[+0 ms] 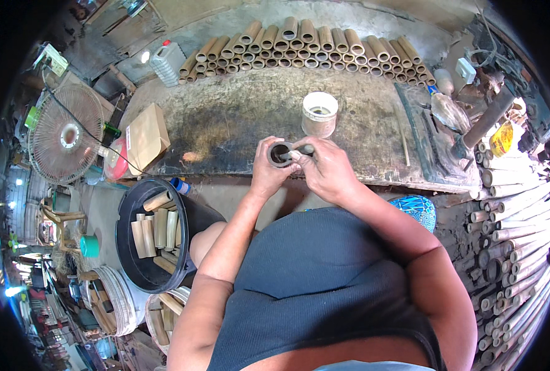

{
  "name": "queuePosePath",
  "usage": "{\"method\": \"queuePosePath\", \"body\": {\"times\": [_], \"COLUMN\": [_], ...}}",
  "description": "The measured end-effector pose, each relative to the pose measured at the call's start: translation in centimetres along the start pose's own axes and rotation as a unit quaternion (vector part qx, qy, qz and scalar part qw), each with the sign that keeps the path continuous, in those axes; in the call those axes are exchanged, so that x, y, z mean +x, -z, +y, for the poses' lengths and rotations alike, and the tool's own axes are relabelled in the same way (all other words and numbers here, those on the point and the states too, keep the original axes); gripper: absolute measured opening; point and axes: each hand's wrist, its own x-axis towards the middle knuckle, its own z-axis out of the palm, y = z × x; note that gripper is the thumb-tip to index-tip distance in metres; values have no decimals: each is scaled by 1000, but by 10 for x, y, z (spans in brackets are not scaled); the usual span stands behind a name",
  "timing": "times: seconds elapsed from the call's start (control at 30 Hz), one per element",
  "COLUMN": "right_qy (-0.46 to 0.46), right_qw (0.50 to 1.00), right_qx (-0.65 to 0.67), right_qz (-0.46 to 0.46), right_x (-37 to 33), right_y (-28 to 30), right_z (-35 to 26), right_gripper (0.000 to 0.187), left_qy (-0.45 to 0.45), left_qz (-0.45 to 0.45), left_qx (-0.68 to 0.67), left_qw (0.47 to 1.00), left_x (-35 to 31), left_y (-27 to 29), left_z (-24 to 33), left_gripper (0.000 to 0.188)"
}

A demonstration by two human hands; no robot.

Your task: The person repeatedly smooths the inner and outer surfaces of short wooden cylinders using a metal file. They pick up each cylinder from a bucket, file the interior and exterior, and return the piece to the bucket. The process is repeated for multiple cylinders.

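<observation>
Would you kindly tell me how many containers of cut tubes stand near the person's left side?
3: the large black tub, a white bucket below it in the picture, and a partly hidden white-rimmed bucket right of that. Others may be hidden.

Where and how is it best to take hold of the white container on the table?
The white container is probably best held around its outer wall, below the rim, from the right: it stands upright, round, open-topped, with the right hand nearest.

Held tube (280, 153), twelve o'clock: brown, dark inside
Tub (319, 125), one o'clock: stained white
Fabric (416, 211), three o'clock: blue, geometric
Bucket (126, 252), eight o'clock: black
</observation>
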Motion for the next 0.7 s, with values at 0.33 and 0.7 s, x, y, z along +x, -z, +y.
{"method": "queuePosePath", "body": {"times": [0.33,0.7], "right_qy": [45,20], "right_qw": [998,997], "right_qx": [-24,-54], "right_qz": [35,48], "right_x": [0,-4], "right_y": [-9,-11], "right_z": [1,-7], "right_gripper": [14,14], "left_qy": [3,37], "left_qz": [-17,13], "left_qx": [59,-17], "left_qw": [998,999], "left_x": [-5,-8], "left_y": [-1,-9], "left_z": [15,1], "left_gripper": [72,76]}}
